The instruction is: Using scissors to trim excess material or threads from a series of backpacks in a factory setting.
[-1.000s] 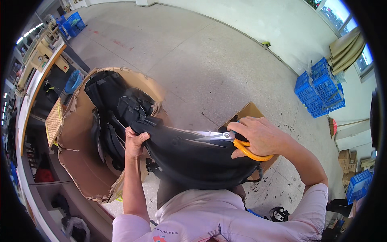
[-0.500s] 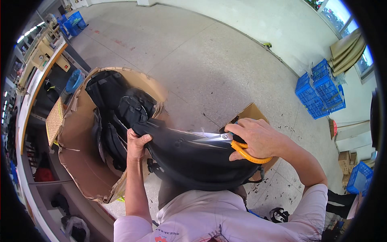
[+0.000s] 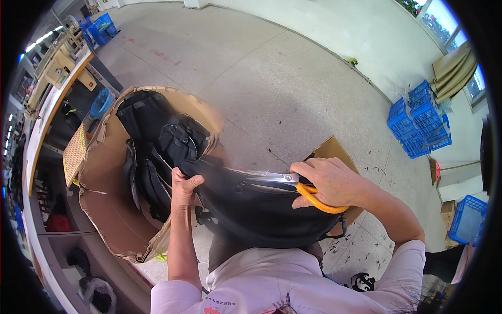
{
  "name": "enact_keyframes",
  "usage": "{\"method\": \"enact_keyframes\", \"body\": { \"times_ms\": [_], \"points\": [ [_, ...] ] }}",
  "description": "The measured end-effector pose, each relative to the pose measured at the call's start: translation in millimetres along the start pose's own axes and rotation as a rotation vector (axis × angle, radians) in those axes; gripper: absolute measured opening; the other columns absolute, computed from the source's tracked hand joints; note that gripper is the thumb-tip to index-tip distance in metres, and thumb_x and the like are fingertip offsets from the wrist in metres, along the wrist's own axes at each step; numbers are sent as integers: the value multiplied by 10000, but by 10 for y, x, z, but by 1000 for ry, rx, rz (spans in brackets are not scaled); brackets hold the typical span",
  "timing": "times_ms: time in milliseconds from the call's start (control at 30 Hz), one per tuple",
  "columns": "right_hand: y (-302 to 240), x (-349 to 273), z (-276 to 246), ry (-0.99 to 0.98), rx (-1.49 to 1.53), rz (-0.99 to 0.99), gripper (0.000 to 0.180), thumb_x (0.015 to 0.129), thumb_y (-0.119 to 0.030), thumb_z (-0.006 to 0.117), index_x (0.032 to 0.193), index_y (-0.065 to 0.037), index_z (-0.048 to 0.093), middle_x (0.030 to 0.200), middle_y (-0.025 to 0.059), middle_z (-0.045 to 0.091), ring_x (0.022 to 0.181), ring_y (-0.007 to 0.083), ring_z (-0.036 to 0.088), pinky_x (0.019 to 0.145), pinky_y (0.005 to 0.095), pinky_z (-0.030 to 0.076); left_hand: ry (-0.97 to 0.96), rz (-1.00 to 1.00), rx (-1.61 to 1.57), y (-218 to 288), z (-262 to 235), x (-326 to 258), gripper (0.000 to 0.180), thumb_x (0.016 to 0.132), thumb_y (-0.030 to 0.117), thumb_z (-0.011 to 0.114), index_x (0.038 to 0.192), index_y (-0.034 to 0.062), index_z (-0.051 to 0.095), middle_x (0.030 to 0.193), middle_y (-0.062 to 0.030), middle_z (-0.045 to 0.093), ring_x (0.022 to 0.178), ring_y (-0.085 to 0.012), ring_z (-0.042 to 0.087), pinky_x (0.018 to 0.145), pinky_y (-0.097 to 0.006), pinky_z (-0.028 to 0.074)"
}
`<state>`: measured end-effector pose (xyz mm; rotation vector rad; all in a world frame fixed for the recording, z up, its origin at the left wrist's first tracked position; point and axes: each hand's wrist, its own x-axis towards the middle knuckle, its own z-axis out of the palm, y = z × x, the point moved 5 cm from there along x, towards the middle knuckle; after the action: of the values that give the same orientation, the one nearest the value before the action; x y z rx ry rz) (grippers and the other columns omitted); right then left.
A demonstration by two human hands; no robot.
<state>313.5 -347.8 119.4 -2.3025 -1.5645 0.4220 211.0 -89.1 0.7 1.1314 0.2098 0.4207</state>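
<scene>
- Black bag, smooth-faced: it is spanning the lower centre of the frame, lying in front of the pale shirt, its left end rising toward the large carton.
- Left hand: it is gripping the bag's upper left end, the thumb pressing toward the right; the other fingers are closing around the edge, partly hidden.
- Right hand, right of centre: it is holding the scissors, fingers wrapping the handles.
- Scissors, steel blades, orange-and-black handles: they are pointing left along the bag's upper edge; whether the blades are touching the material, one cannot tell.
- Large cardboard carton, left of centre: it is standing open and holding further black bags.
- Smaller cardboard box: it is showing behind the right hand, partly covered by hand and bag.
- Dark scraps, lower right: they are lying scattered on the grey floor.
- Stacked blue crates, upper right: they are standing near the white wall.
- Single blue crate: it is sitting at the right edge.
- Cream sewing machine, upper left: it is resting on a wood-edged table.
- Woven tan panel: it is leaning beside the large carton.
</scene>
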Motion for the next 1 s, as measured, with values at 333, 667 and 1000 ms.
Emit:
{"method": "enact_keyframes", "body": {
  "times_ms": [333,667,1000],
  "points": [
    [2,60,32,-148,24,93,525,723,-478,656,995,-57,500,717,129,566,670,309,558,597,365,427,-15,-8,-44,-17,-10,-2,269,617,68,777,847,3,654,797,-46,657,675,-131,609,649,-240,483],
    [8,134,111,-179,25,124,506,716,-477,663,936,-48,510,707,134,544,643,293,552,564,347,422,-15,-25,-56,-31,19,6,251,619,68,775,827,6,649,798,-41,653,678,-126,606,652,-241,483],
    [425,-523,-233,-17,230,380,645,667,-441,723,1160,-115,466,930,119,524,845,273,532,732,361,409,28,-36,10,-60,-137,17,413,570,154,814,905,-11,637,828,-49,655,726,-142,621,711,-261,494]
  ]
}}
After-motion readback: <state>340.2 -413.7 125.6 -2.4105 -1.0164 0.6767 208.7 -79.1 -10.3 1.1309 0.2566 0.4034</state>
